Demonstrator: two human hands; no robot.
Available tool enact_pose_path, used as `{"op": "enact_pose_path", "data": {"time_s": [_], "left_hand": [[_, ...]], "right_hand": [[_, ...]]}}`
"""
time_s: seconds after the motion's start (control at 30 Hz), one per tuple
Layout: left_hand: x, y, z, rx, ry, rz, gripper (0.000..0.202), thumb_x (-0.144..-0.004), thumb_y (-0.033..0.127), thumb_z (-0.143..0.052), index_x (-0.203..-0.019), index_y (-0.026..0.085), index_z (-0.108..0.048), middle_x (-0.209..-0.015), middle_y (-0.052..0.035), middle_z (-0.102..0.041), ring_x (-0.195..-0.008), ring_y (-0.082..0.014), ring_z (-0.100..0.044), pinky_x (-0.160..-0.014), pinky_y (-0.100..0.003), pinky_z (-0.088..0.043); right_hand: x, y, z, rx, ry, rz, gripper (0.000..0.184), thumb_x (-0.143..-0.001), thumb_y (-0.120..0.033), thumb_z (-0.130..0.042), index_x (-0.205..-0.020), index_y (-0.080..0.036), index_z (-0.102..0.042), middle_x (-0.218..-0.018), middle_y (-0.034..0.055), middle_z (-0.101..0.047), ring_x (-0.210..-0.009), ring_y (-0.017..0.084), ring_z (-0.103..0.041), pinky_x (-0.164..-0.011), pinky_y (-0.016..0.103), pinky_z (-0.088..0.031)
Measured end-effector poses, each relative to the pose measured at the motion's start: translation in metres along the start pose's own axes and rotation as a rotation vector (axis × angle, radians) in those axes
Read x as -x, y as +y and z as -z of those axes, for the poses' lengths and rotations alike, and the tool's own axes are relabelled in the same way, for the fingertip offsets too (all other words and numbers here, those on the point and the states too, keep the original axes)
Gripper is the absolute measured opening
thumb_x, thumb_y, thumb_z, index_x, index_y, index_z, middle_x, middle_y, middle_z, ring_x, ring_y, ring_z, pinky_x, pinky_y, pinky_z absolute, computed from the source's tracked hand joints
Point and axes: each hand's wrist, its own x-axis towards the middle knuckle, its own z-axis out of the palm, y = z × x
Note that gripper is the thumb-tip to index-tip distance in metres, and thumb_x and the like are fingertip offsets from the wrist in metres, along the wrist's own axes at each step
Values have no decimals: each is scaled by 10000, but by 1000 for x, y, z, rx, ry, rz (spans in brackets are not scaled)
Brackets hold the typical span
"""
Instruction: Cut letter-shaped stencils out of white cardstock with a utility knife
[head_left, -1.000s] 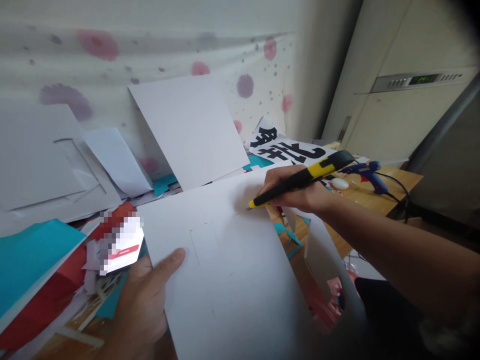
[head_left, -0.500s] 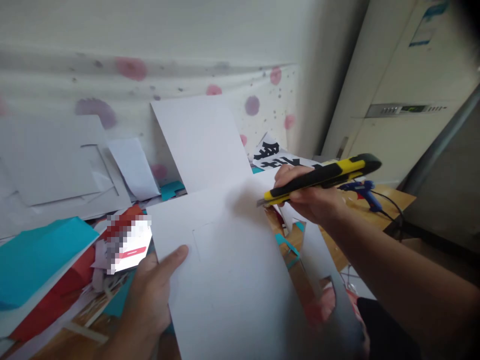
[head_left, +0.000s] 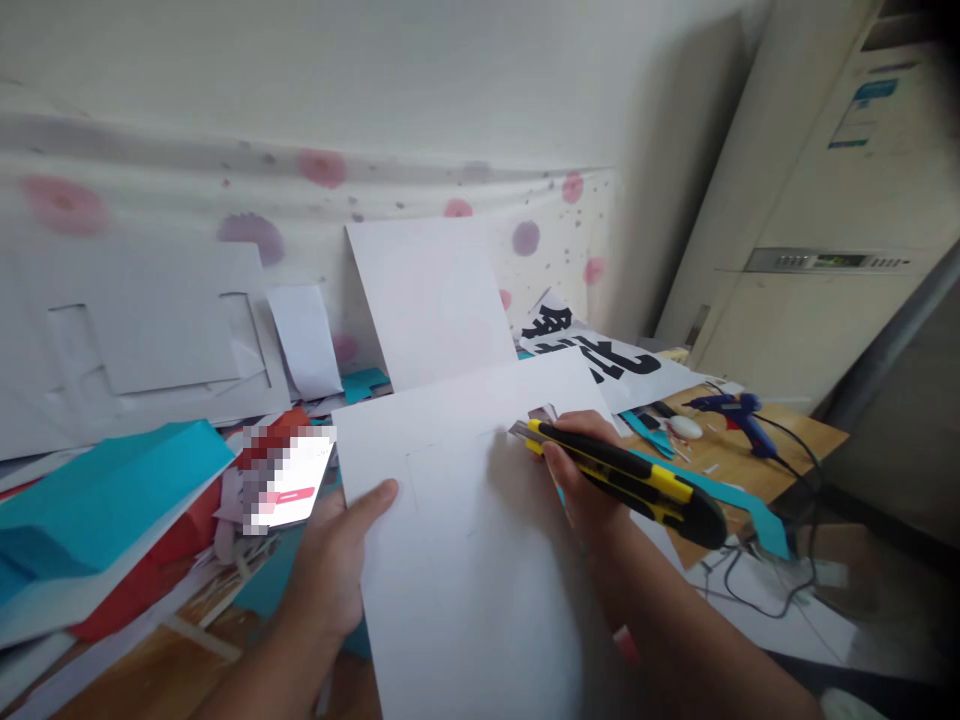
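Observation:
My left hand [head_left: 330, 560] grips the left edge of a large white board [head_left: 465, 590], thumb flat on its face and the other fingers hidden behind it. Faint lines mark the board's surface. In my right hand [head_left: 581, 465] is a yellow and black utility knife [head_left: 634, 475], held like a pen. Its blade tip points left and is over the upper middle of the board; whether it touches the surface I cannot tell. Another white sheet [head_left: 435, 300] stands upright behind the board.
On the wooden table [head_left: 806, 440] to the right lies a blue glue gun [head_left: 739, 415] with its cord. Paper with black characters [head_left: 630, 360] is behind my right hand. Left are a lit phone [head_left: 296, 485], turquoise card [head_left: 112, 485] and white cut boards [head_left: 172, 320]. A tall cream appliance [head_left: 810, 320] stands right.
My right hand has come down and left, and the knife's handle now slopes down to the right instead of up. The left hand keeps its hold on the board. The view has shifted slightly.

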Motion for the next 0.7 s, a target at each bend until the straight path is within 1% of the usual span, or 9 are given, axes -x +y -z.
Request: {"op": "enact_pose_path", "data": {"time_s": [0.17, 0.3, 0.47, 0.6, 0.7], "left_hand": [[0, 1, -1, 12, 28, 26, 628, -512, 235, -868, -1106, 128, -695, -811, -103, -755, -710, -304, -713, -604, -391, -584], [-1, 0, -1, -2, 42, 21, 590, -505, 233, -865, -1063, 125, -707, -799, -103, -752, -738, -322, -715, -622, -407, -587], [1, 0, -2, 7, 38, 7, 585, -500, 230, -867, -1055, 134, -709, -806, -100, -750, -808, -341, -714, -669, -419, -589], [2, -1, -3, 16, 55, 7, 613, -484, 237, -874, -1066, 137, -708, -780, -100, -746, -807, -352, -713, -661, -424, -590], [2, -2, -1, 19, 53, 18, 614, -475, 248, -878, -1054, 137, -709, -772, -102, -746, -802, -358, -712, -648, -423, -590]], "right_hand": [[-1, 1, -3, 22, 26, 66, 182, -718, -144, -662, -848, -266, -624, -786, -13, -624, -681, 152, -626, -648, 336, -574], [-1, -2, -7, 50, 59, 101, 179, -708, -140, -663, -838, -258, -630, -780, -13, -638, -694, 146, -628, -692, 336, -571], [0, -11, -9, 76, 37, 128, 187, -709, -132, -655, -854, -245, -623, -797, 1, -648, -702, 146, -644, -669, 326, -562], [1, -18, -8, 88, 43, 135, 181, -705, -124, -657, -838, -243, -622, -778, 6, -648, -661, 142, -641, -612, 305, -550], [3, -17, -5, 86, 23, 116, 200, -695, -116, -661, -848, -241, -633, -786, 8, -650, -668, 148, -643, -620, 315, -547]]}}
